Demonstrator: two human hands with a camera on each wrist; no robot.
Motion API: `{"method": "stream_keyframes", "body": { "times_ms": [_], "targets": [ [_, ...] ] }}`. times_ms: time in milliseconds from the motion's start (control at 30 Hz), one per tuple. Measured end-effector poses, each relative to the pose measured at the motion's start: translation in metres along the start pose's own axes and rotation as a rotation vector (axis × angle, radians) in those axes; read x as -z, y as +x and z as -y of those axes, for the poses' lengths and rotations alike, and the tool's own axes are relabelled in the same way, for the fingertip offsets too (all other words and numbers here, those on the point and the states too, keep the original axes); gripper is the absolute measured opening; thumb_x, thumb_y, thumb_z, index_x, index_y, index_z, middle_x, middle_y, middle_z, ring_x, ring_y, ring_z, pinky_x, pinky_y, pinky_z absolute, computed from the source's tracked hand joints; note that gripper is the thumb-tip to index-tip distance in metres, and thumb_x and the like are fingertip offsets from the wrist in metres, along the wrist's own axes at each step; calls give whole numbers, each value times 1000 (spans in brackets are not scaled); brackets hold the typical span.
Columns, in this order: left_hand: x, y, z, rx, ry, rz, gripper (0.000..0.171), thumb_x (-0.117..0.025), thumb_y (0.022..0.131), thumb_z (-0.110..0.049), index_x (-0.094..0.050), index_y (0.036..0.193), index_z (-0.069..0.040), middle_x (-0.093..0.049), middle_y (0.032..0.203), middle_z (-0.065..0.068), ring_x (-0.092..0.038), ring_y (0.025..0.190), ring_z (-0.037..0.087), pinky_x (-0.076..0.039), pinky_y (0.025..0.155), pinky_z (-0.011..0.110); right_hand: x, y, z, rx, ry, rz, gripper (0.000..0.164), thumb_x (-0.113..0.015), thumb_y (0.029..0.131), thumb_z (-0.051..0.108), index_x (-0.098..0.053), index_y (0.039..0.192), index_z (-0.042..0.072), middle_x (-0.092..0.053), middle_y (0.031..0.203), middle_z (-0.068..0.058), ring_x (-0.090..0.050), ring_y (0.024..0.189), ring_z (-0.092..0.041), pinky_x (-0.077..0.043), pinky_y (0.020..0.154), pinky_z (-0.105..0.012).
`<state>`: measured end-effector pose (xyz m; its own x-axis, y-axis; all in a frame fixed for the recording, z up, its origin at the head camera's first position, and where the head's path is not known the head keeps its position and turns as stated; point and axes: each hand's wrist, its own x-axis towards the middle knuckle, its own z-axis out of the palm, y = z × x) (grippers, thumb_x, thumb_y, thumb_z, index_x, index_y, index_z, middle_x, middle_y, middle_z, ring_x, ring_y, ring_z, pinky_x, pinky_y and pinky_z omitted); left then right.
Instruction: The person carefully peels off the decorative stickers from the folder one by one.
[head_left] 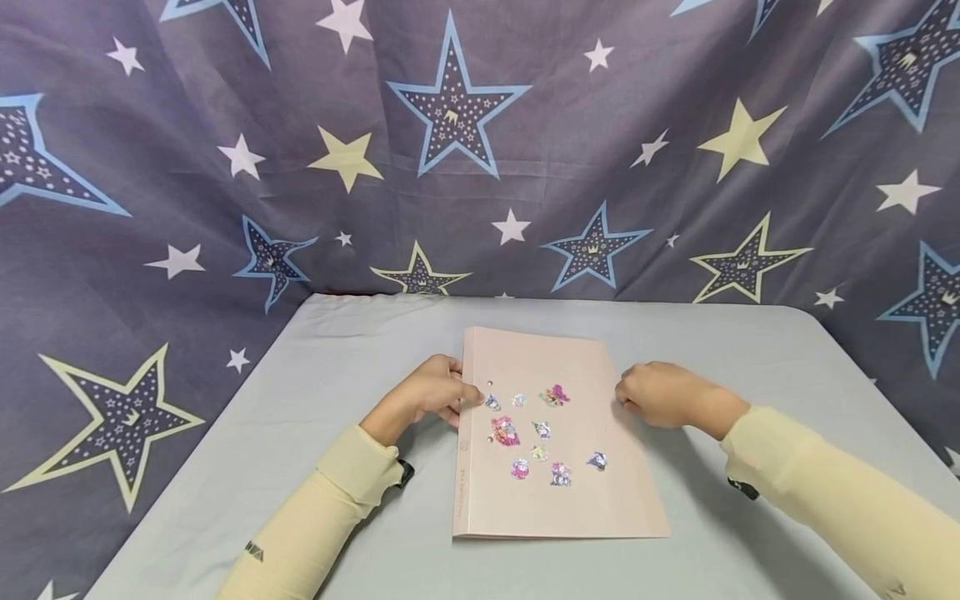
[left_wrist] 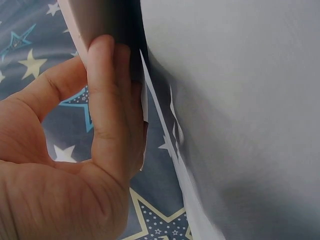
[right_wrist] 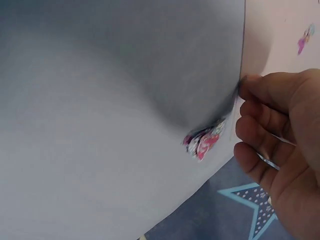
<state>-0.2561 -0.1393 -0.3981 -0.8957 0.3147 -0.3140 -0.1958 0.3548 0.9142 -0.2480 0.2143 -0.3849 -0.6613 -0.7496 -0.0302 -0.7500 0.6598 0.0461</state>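
Observation:
A pale pink folder (head_left: 562,508) lies on the table, its spine toward the left, with several shiny cartoon stickers (head_left: 505,431) scattered over the cover. My left hand (head_left: 435,390) grips the spine side, thumb on top of the cover and fingers at the spine (left_wrist: 95,20). At the opposite edge, my right hand (head_left: 663,394) pinches the folder's side between thumb and index finger, the other fingers curled (right_wrist: 280,130). Close beside those fingers, a small bunch of colourful shiny stickers (right_wrist: 202,142) shows in the right wrist view; in the head view the right hand hides it.
A light grey cloth covers the table (head_left: 360,333), whose far edge meets a dark curtain (head_left: 525,192) printed with stars. Dark bands (head_left: 406,473) sit at both wrists, under cream sleeves (head_left: 825,483).

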Motion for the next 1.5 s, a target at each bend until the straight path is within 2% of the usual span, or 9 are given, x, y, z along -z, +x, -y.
{"method": "stream_keyframes", "body": {
  "times_ms": [233,367,467,633,800,900,1000,1167,1500],
  "targets": [
    [0,0,-2,-4,6,3,39,-72,78,-3,-51,109,7,-69,82,17,-67,60,24,-60,53,37,2,-5,16,82,-20,-59,29,-65,83,3,-50,63,19,-38,61,11,-35,53,-7,-35,50,-23],
    [1,-1,-2,-3,1,7,38,-71,78,-3,-51,108,8,-69,82,17,-67,61,25,-60,54,38,2,-7,26,161,-43,-100,29,-67,83,8,-49,64,21,-38,62,12,-37,54,-7,-41,54,-26],
    [1,-1,-1,-2,-3,6,37,-71,78,-2,-51,108,8,-69,83,17,-68,62,25,-60,54,38,3,-8,34,193,-55,-94,27,-67,84,14,-50,66,22,-39,63,14,-40,56,-6,-43,57,-28],
    [1,-1,0,-3,7,8,36,-71,78,-3,-53,108,7,-69,83,17,-68,62,25,-60,54,38,7,-10,45,220,-19,-102,26,-68,85,20,-51,66,23,-37,63,15,-36,56,-5,-39,57,-24],
    [1,-1,-1,-2,10,4,37,-72,78,-4,-53,108,7,-69,83,17,-67,61,24,-60,54,37,9,-13,54,257,9,-104,15,-70,84,24,-60,73,23,-45,67,16,-41,58,-2,-47,62,-26],
    [1,-1,-1,-3,8,3,37,-71,78,-3,-52,108,7,-69,83,17,-67,61,24,-60,53,37,6,-15,58,258,7,-78,9,-70,84,27,-64,78,23,-48,70,16,-44,61,-1,-49,66,-28],
    [1,-2,-1,-2,10,7,37,-71,78,-4,-53,108,7,-69,83,17,-67,61,25,-60,54,38,3,-18,61,251,-1,-65,11,-70,83,28,-62,77,24,-47,70,16,-44,61,-2,-49,66,-28],
    [1,-2,0,6,11,1,37,-72,78,-4,-53,108,6,-69,84,17,-67,61,24,-60,53,37,2,-18,64,259,-24,-77,15,-71,83,28,-60,74,23,-48,71,15,-46,62,-4,-49,66,-28],
    [1,-2,-2,-1,12,8,36,-72,78,-4,-54,107,7,-70,83,16,-67,61,23,-60,53,37,-2,-19,66,290,-38,-111,9,-69,83,21,-63,77,21,-51,71,15,-51,63,-5,-50,65,-27]
  ]
}}
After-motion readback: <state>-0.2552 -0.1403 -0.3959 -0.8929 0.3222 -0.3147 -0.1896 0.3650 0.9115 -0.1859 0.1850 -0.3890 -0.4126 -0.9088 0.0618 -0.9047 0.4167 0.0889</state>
